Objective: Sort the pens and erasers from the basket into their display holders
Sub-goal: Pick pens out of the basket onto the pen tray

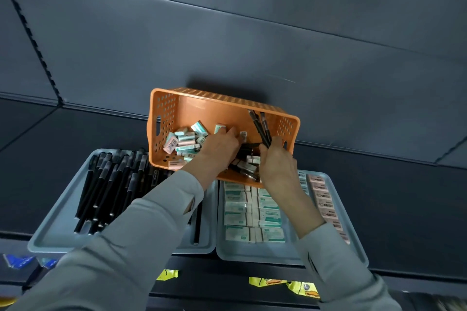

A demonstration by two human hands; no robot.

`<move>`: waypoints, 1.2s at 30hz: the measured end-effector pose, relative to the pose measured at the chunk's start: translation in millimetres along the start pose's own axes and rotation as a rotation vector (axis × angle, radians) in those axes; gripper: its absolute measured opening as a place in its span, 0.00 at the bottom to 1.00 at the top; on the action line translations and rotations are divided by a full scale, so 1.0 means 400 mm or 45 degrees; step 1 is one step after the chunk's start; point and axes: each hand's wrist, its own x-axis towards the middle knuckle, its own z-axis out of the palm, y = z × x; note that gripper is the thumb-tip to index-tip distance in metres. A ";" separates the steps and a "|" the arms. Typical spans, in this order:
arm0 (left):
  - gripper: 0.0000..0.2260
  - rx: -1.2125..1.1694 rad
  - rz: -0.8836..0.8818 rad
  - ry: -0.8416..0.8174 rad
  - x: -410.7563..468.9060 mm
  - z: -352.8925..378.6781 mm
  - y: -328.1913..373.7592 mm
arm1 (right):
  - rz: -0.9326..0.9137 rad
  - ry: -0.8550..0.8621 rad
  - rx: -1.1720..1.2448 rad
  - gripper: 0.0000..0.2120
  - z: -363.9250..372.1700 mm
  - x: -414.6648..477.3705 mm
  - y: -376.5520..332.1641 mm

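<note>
An orange basket (202, 111), its walls patterned with rows of small round holes, holds erasers (184, 139) wrapped in teal-and-white or pale pink, and black loose pens (260, 126). Both trays are pale blue-grey: the left tray (50, 237) carries matte black pens (106, 184), the right tray (252, 252) teal-and-white boxed erasers (252, 212) and a pink row (326, 199). The sleeves (141, 235) are pale grey-green. The wall (227, 20) is dark slate blue. The packets (300, 286) are bright yellow.

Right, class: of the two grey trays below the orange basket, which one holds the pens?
The left tray, which is full of black pens lying side by side. The right tray holds rows of erasers instead.
</note>
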 end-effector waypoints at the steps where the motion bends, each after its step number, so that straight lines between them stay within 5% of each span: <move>1: 0.18 0.021 0.026 0.052 -0.005 -0.003 -0.002 | -0.005 0.002 -0.002 0.04 0.001 0.003 0.005; 7: 0.20 0.060 0.239 0.406 -0.098 -0.036 -0.041 | -0.124 0.055 -0.035 0.11 -0.015 -0.005 0.004; 12: 0.24 0.068 0.251 0.480 -0.184 -0.004 -0.122 | -0.290 -0.093 -0.181 0.15 -0.011 -0.029 -0.015; 19: 0.15 -0.088 0.291 0.414 -0.243 0.024 -0.172 | -0.283 -0.104 -0.448 0.16 0.002 0.020 -0.034; 24: 0.31 -0.450 0.090 0.290 -0.254 0.019 -0.191 | -0.422 -0.336 -0.586 0.17 0.069 0.054 -0.035; 27: 0.23 -0.614 -0.177 0.430 -0.267 0.016 -0.170 | -0.490 -0.395 -0.551 0.12 0.069 0.065 -0.037; 30: 0.15 -0.457 -0.402 0.550 -0.261 0.010 -0.116 | -0.478 -0.447 -0.624 0.05 0.073 0.070 -0.050; 36: 0.22 -0.148 -0.464 0.182 -0.229 0.009 -0.084 | -0.397 -0.360 -0.483 0.07 0.050 0.077 -0.059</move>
